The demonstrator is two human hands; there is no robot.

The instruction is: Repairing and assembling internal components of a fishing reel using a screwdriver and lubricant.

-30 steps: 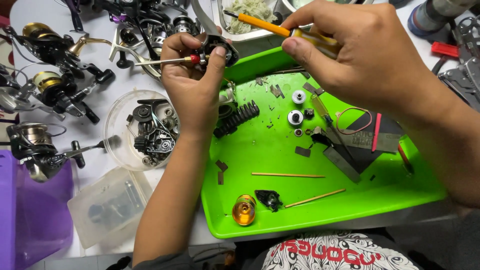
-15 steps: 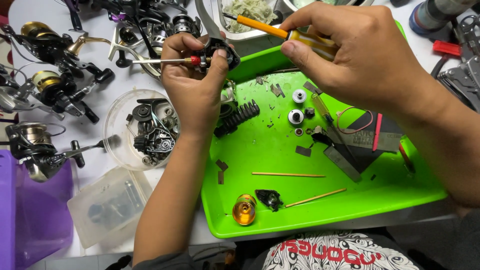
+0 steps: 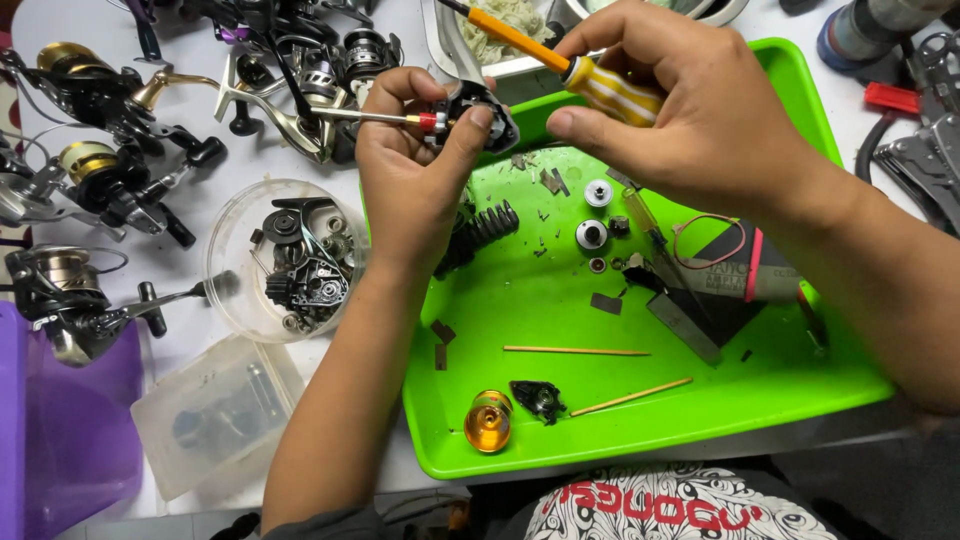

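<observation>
- Left hand [image 3: 415,170]: fingers curled shut around a small black reel body [image 3: 482,112], thumb pressed on its near face; it is held above the far-left corner of the tray.
- Thin metal shaft [image 3: 365,116] with a red collar: projects leftward from the held part, level with the knuckles.
- Right hand [image 3: 690,110]: closed in a pinch grip on a screwdriver [image 3: 560,62] (orange shank, handle striped yellow and white), which slants up and to the left, past the black reel body.
- Green plastic tray [image 3: 640,425]: glossy, shallow, raised rim; its floor is sprinkled with dark flakes and scraps.
- On the tray floor: a black coil-ribbed part [image 3: 480,235] just beside the left wrist; two small round silvery bearings [image 3: 595,215]; two slim wooden sticks [image 3: 575,351]; a translucent amber knob [image 3: 488,421] touching a small black cover plate [image 3: 537,399] near the front rim.
- Folded pliers-type tool with dark jaws and a pink-edged grip [image 3: 725,275]: lies under the right wrist, a red rubber band looped on it.
- Clear round dish [image 3: 285,258]: holds dark gears and metal pieces, left of the forearm.
- Spinning reels [image 3: 95,170] (black, gold and silver): lie crowded on the white table at left and along the far side.
- Frosted rectangular plastic box [image 3: 215,410]: near the front-left table edge, beside a purple container [image 3: 60,430].
</observation>
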